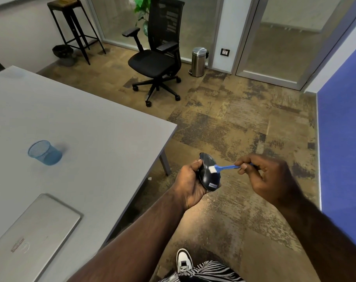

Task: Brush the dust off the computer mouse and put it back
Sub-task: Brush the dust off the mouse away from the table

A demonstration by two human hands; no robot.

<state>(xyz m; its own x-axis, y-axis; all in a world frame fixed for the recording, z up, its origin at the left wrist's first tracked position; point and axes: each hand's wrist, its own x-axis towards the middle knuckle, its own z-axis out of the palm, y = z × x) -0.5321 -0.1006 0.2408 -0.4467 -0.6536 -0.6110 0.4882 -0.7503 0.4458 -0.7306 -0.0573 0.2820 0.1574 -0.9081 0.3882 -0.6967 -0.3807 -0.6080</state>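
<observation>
Nearby, left hand (190,181) wraps grip round black computer mouse (208,173), held off surface, above floor, tilted. Right hand (263,176) pinches blue brush (226,167) handle; white bristles touch mouse top. Mouse glossy, small label near lower end. Left: grey surface (95,127) carries closed silver laptop (32,228), blue mesh cup (44,152). Beyond: mottled carpet, black office chair (158,55), steel pedal bin (199,61).

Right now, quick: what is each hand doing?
Left hand: closed on the black computer mouse, held off the table.
Right hand: pinching the blue brush, bristles on the mouse.
</observation>
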